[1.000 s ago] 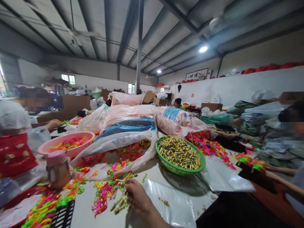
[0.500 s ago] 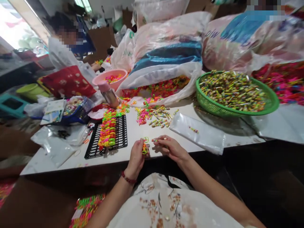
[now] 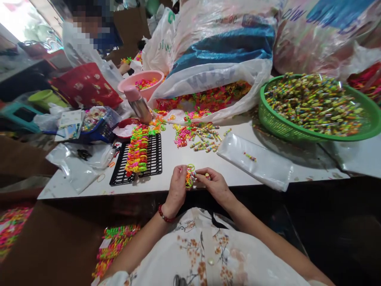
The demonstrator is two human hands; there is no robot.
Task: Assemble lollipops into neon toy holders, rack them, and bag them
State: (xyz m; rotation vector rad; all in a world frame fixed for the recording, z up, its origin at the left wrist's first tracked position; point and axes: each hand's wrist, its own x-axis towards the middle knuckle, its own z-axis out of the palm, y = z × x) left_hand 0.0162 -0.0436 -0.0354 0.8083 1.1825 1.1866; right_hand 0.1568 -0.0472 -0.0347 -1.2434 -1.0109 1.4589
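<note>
My left hand point(image 3: 177, 187) is closed on a small bright plastic ring toy point(image 3: 189, 177), orange and green, at the table's near edge. My right hand point(image 3: 214, 184) pinches a small wrapped candy stick point(image 3: 199, 173) against that toy. Just beyond my hands lie loose candy sticks and neon plastic pieces point(image 3: 197, 137) on the white table point(image 3: 175, 159). A black grid tray point(image 3: 151, 159) to the left carries a row of finished neon toys point(image 3: 137, 149).
A green basket point(image 3: 285, 129) heaped with candy sticks stands at the right, with clear plastic bags point(image 3: 258, 163) in front. A big bag of neon pieces point(image 3: 208, 97), a pink bowl point(image 3: 142, 84) and a pink-capped flask point(image 3: 138, 105) sit behind. Another person point(image 3: 86, 43) works at far left.
The camera dropped from the hall to the table. My hands came back from the candy pile to the near edge and have closed together, the candy stick now touching the ring toy.
</note>
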